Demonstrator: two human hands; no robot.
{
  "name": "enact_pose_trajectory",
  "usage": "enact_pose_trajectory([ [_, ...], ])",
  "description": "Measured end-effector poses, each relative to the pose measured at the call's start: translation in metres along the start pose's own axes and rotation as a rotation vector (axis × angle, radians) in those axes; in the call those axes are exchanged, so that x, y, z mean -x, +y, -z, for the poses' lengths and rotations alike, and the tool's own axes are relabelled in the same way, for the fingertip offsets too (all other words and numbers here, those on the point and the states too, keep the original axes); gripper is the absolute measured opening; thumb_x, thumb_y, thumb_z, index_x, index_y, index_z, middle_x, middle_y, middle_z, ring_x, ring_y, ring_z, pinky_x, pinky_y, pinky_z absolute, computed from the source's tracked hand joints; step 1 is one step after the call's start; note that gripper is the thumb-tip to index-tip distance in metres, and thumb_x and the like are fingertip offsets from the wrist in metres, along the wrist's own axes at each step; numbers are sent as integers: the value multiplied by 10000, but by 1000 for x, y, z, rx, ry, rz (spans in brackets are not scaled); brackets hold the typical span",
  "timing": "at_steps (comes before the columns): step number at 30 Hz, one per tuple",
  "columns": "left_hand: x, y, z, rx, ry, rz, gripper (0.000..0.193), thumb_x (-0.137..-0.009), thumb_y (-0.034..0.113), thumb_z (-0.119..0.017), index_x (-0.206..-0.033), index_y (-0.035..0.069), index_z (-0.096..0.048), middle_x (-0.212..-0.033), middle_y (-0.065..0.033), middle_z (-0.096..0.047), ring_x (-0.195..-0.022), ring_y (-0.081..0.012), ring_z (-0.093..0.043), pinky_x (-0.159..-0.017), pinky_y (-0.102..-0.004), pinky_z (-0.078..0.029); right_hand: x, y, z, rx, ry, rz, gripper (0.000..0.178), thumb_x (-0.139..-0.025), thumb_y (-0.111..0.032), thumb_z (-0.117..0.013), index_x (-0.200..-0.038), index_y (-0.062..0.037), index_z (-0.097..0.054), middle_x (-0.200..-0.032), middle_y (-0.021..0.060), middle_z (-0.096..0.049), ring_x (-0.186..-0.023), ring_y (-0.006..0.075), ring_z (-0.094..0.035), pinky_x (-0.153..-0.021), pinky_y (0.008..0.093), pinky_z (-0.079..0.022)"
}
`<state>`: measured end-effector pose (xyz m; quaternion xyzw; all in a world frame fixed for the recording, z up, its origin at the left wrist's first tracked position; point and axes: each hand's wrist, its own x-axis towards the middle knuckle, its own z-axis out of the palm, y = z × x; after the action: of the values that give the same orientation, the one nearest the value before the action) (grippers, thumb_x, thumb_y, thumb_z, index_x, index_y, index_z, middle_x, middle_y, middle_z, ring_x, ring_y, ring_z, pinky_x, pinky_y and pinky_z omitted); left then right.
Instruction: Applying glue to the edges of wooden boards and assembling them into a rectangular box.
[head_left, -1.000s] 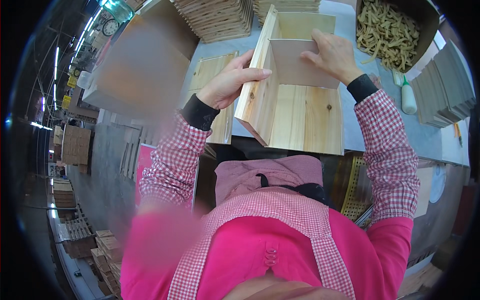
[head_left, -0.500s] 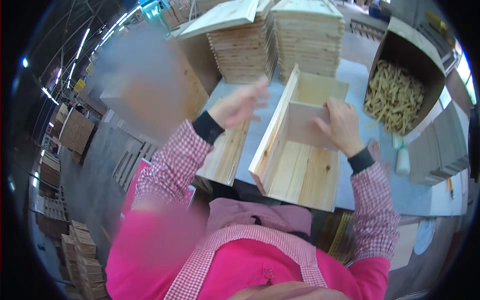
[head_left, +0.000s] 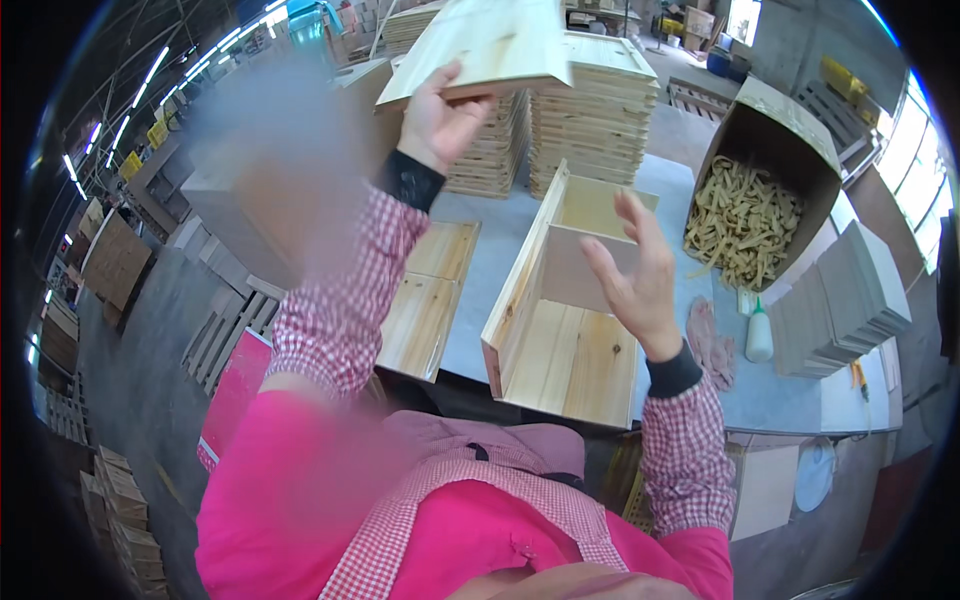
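Note:
My left hand (head_left: 441,122) grips the near edge of a pale wooden panel (head_left: 490,45), which is tilted above the left stack of wooden panels (head_left: 485,165). A partly assembled wooden box (head_left: 570,355) stands on the table in front of me, with a long upright side on its left and a thin divider (head_left: 590,265) across it. Over the box's right side is my right hand (head_left: 640,285), open, thumb and fingers apart, holding nothing. Left of the box lies another flat wooden panel (head_left: 425,310).
A second panel stack (head_left: 590,110) stands behind the box. On the right are a carton (head_left: 820,130) full of pale strips (head_left: 745,220), a white glue bottle (head_left: 759,335), a crumpled glove (head_left: 710,345) and stacked grey boards (head_left: 850,300). A blur covers part of the upper left.
My left hand has gone up and away from me and taken hold of a panel at the left stack. The right hand has lifted off the divider and opened.

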<state>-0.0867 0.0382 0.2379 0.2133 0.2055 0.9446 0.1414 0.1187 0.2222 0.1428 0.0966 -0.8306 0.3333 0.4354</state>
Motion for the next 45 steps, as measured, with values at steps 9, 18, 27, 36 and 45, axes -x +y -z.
enact_pose_trajectory([
  [9,119,-87,-90,172,-423,574,388,-934,167,-587,-1261,-15,-486,-1276,-140,-554,-1177,-246,-545,-1019,-358,-451,-47,-69,-16,-865,724,-62,372,-897,-127,-608,-1234,20,-549,-1138,87,-607,-1013,202,-588,-898,345,-484],
  [18,126,-36,-48,-850,-504,648,340,-960,189,-543,-1234,-13,-546,-1197,-132,-619,-1129,-243,-597,-975,-382,-474,108,8,129,177,690,-210,342,-838,-35,-665,-1159,51,-585,-1087,153,-645,-1002,266,-623,-898,369,-482],
  [27,-20,-73,33,-1335,47,695,444,-968,259,-545,-1365,79,-457,-1275,-54,-541,-1154,-185,-533,-943,-370,-474,182,-4,122,-82,422,-657,430,-835,-42,-665,-1205,103,-500,-1128,183,-617,-1043,235,-608,-909,346,-468],
  [36,-80,-92,74,-1459,-307,692,433,-957,222,-566,-1344,49,-475,-1251,-99,-558,-1093,-197,-580,-936,-358,-503,190,16,107,-155,321,-593,249,-805,-63,-691,-967,106,-606,-754,148,-646,-680,198,-647,-620,312,-492],
  [45,-75,-100,62,-1424,-101,870,361,-943,182,-583,-1214,-54,-544,-1102,-152,-637,-931,-228,-656,-842,-364,-552,175,17,97,-157,289,-526,220,-792,-104,-701,-711,52,-570,-456,85,-488,-383,189,-505,-397,324,-363],
])
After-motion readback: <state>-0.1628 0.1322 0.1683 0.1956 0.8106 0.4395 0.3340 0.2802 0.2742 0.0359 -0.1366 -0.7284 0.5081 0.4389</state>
